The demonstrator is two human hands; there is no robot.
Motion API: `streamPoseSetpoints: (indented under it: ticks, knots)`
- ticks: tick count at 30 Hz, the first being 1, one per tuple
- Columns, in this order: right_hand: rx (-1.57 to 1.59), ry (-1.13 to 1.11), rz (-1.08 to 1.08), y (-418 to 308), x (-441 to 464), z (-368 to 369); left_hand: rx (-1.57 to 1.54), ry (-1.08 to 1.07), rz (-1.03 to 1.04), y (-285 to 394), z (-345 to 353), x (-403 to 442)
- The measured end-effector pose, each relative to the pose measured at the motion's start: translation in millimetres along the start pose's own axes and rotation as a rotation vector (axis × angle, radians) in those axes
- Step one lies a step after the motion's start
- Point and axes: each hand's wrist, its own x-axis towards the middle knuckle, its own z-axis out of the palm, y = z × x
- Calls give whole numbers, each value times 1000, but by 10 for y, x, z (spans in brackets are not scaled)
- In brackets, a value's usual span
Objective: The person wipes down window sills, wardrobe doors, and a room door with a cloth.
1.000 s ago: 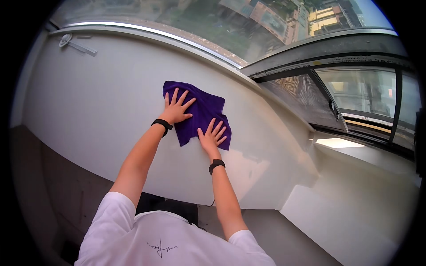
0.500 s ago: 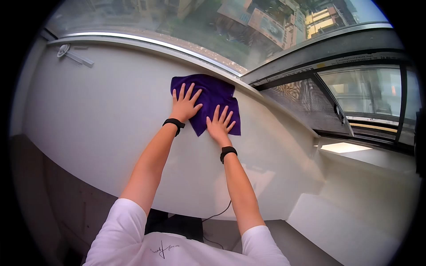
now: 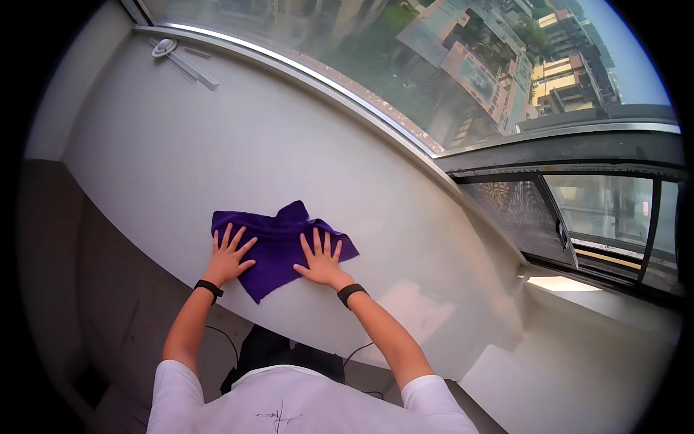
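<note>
A purple cloth (image 3: 271, 254) lies spread on the white windowsill (image 3: 173, 159), near its front edge. Its far side is bunched into folds, while a corner points toward me. My left hand (image 3: 225, 262) rests flat on the cloth's left part with fingers spread. On the right part, my right hand (image 3: 323, 262) presses down, also open, its palm partly off the cloth. Both wrists wear black bands.
A white round fitting with a clear strip (image 3: 195, 72) lies at the sill's far left. A window pane (image 3: 347, 65) runs along the back. At right stands a dark-framed window (image 3: 600, 210) with a screen. Thin cables hang below the front edge.
Both hands have drawn the cloth from beside the window toward me and to the left, and its far side is now wrinkled. The view has turned and shifted.
</note>
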Motion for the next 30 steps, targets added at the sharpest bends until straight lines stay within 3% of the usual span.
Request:
streamPoseSetpoints:
  ticks: [4, 10, 14, 18, 20, 21, 22, 24, 26, 27, 28, 30]
  knots:
    - [-18, 74, 34, -221, 547, -289, -29, 118, -7, -7, 105, -5]
    - [-93, 261, 52, -460, 937, -342, -146, 401, -531, 237, 257, 486]
    - [-153, 294, -16, -435, 872, 4, -119, 526, -541, 366, 342, 336]
    - [-176, 165, -87, -762, 223, 759, -277, 553, -692, 944, 835, -487]
    - [-256, 106, -175, -924, -136, 1251, -413, 590, -970, 1283, 1104, -953]
    - [-305, 113, -239, -987, -273, 1473, -505, 584, -1126, 1457, 1298, -1099]
    - [-351, 107, -301, -1045, -436, 1707, -765, 832, -1138, 1616, 1626, -1188]
    - [-292, 142, -362, -1179, -636, 1954, -1872, 977, -1033, 1762, 2352, -1222]
    - [-362, 159, -451, -1178, -777, 2002, -2406, 851, -1047, 1962, 2119, -1411]
    - [-357, 201, -513, -1131, -815, 2019, -2344, 919, -870, 1992, 2255, -1418]
    - [-378, 211, -577, -1102, -857, 2013, -2375, 910, -865, 2019, 2353, -1394]
    - [-388, 172, -706, -914, -890, 2025, -2352, 840, -955, 2099, 1893, -1676]
